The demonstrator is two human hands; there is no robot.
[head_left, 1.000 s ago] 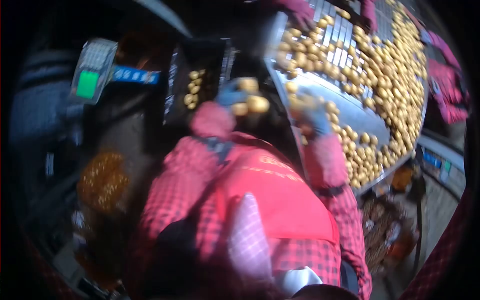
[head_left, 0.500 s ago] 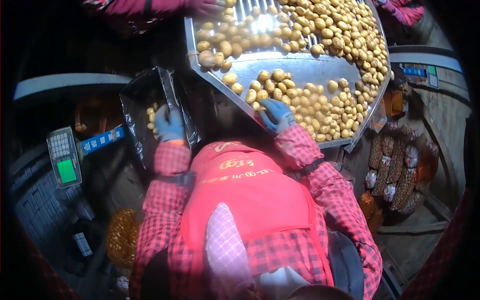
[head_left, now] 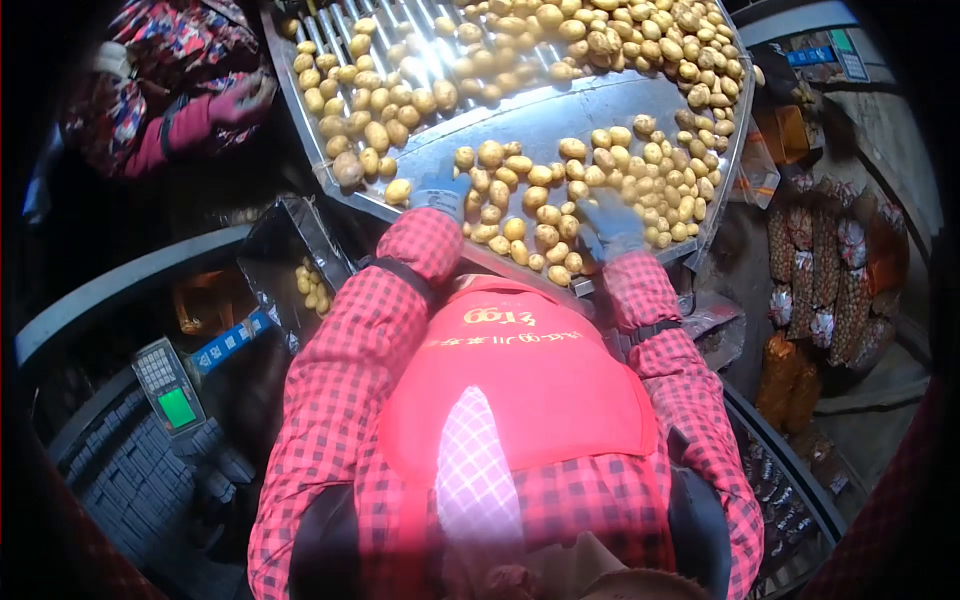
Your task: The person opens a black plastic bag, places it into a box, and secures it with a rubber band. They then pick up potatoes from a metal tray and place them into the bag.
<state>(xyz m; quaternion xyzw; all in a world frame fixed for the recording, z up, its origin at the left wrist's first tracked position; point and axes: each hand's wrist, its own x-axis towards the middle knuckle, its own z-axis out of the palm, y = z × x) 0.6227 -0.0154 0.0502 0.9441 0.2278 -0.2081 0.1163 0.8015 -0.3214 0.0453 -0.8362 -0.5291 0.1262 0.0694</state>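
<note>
Many loose potatoes (head_left: 640,180) lie on a sloped metal sorting table (head_left: 440,150). My left hand (head_left: 440,195), in a blue-grey glove, rests on the table's near left part with its fingers stretched forward, beside a few potatoes. My right hand (head_left: 612,225), gloved alike and slightly blurred, reaches among the potatoes near the front edge with fingers apart. I see nothing held in either hand. To the left, a black plastic bag (head_left: 268,262) stands open with several potatoes (head_left: 312,288) inside.
A scale display (head_left: 168,388) with a green screen stands at the left, by a blue label strip (head_left: 232,340). At the upper left is another person's sleeve and hand (head_left: 240,100). Filled net bags (head_left: 822,270) lie to the right. Metal rollers (head_left: 345,35) cross the table's far side.
My left hand has left the black bag and moved right onto the table. My right hand has shifted right among the potatoes. The view has turned, and the other person's hand is off the table.
</note>
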